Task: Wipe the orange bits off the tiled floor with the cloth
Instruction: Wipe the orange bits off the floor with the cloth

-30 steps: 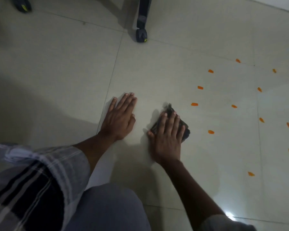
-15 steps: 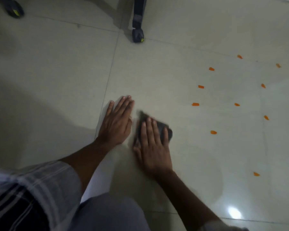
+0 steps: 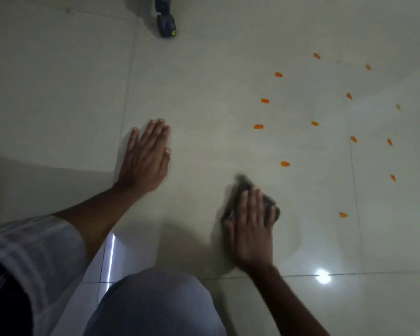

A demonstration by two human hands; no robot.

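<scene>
Barely started by the look of it. Right hand (image 3: 249, 229) presses the dark cloth (image 3: 268, 204) flat on the tiled floor (image 3: 204, 93), fingers straight. Left hand (image 3: 147, 151) flat, holding nothing. Orange bits (image 3: 285, 163) scattered far right, nearest just beyond the cloth, none touched.

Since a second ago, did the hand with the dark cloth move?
Yes. The right hand slid the dark crumpled cloth rightward, away from the flat left hand, toward the small orange bits on the pale tiled floor.
</scene>
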